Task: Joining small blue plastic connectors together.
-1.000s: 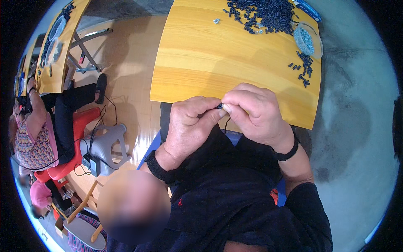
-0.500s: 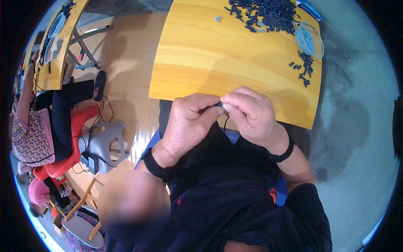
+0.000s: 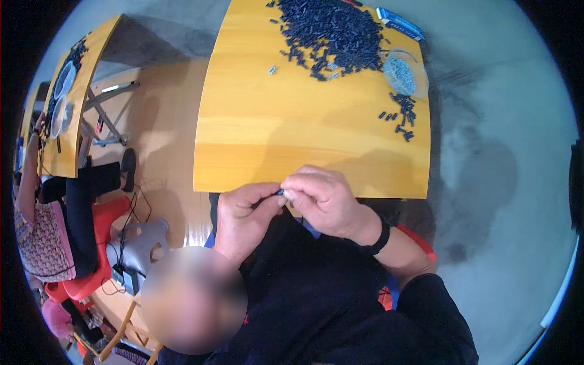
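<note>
Just past the near edge of the yellow table [image 3: 261, 140], my two hands meet in front of my dark clothing. My left hand [image 3: 246, 216] pinches a small black cylindrical piece [image 3: 280, 192] between thumb and forefinger. The fingertips of my right hand [image 3: 322, 198] are closed at the end of that piece; whatever they hold is too small and covered to tell. A large heap of similar black pieces [image 3: 331, 36] lies at the far side of the table. Several more black pieces [image 3: 404, 112] are scattered near its right edge.
A clear bowl [image 3: 421, 70] of small silvery parts [image 3: 399, 76] stands at the far right, near a blue box [image 3: 400, 24]. One tiny silvery part [image 3: 272, 70] lies left of the heap. On the left, another person [image 3: 45, 234] sits at a second table [image 3: 91, 67].
The view has shifted, so the table and its contents appear lower and further left. My hands are still together at the small black piece, with the right fingers still pinched against it.
</note>
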{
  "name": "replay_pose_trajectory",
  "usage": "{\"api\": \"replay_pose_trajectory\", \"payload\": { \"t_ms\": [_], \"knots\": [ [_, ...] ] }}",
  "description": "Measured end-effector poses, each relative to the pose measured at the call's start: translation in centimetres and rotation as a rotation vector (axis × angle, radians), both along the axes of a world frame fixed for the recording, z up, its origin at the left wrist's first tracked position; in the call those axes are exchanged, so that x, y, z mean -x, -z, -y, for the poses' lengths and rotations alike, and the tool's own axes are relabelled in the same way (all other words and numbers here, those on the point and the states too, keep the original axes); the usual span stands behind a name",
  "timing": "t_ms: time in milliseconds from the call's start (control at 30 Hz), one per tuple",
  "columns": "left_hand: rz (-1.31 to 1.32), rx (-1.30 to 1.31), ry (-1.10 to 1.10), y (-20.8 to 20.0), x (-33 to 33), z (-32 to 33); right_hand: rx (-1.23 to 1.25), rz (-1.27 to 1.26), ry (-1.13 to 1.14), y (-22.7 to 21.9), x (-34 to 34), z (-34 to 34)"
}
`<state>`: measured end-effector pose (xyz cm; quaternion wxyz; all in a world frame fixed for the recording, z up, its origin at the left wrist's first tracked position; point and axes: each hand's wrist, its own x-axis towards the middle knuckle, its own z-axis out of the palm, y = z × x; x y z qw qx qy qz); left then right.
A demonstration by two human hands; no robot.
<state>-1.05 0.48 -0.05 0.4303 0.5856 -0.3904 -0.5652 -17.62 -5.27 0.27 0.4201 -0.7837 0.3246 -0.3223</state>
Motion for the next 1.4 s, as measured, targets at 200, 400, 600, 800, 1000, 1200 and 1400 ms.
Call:
{"api": "replay_pose_trajectory", "payload": {
  "t_ms": [200, 400, 600, 800, 1000, 1200, 1400],
  "knots": [
    [-0.016, 0.016, -0.004, 0.3, 0.1, -0.1, -0.368, 0.118, 0.106, 0.2, 0.0, -1.0],
    [-0.018, -0.009, 0.002, 0.0, -0.2, -0.1, -0.136, 0.067, -0.003, -0.2, 0.0, -0.1],
    [0.047, 0.011, 0.108, 0.3, 0.0, 0.2, -0.062, 0.049, -0.104, 0.4, 0.8, 0.5],
    [-0.025, -0.025, 0.032, 0.3, -0.1, -0.2, -0.125, -0.036, 0.34, 2.6, 3.4, 6.9],
    [-0.017, 0.019, 0.068, -0.1, -0.1, -0.2, 0.117, -0.326, 0.557, 6.7, 8.1, 16.5],
    [0.003, 0.014, 0.083, 0.8, -0.2, -0.5, 0.133, -0.45, 0.555, 7.9, 7.5, 18.3],
    [0.083, 0.081, 0.088, 1.0, -0.3, -0.5, 0.16, -0.527, 0.558, 7.9, 7.2, 19.0]
  ]
}}
